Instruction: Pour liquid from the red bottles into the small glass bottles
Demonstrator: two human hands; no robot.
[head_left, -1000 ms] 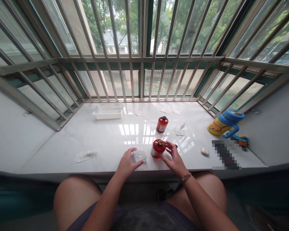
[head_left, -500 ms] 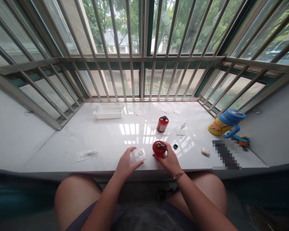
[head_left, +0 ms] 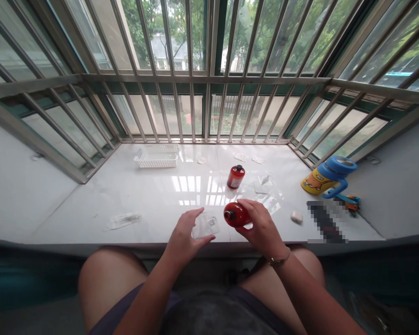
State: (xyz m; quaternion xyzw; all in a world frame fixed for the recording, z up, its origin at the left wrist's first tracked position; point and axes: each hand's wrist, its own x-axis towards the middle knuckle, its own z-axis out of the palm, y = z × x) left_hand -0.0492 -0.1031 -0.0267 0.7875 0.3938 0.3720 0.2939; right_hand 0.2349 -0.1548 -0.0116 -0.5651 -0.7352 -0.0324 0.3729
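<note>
The fingers of the person's right hand are closed around the body of a red bottle, which is tilted so that its open dark mouth faces left, towards the other hand; the fingers of the left hand are spread, thumb and forefinger wide apart about a clear bottle, though whether they press on it cannot be told; the clear bottle sits just beside the red bottle's mouth, near the front edge of the white bench; a bracelet circles the right wrist.

Beyond the right hand a second red bottle stands upright, with a dark top and a pale label; clear packaging lies to its right, and pale scraps lie farther back; a small pale block rests to the right of the right hand, near a pixelated dark object; past these stands a blue and yellow mug with a blue handle; well to the left of the left hand lies a clear wrapper; a white basket sits at the back left, before the metal window bars.
</note>
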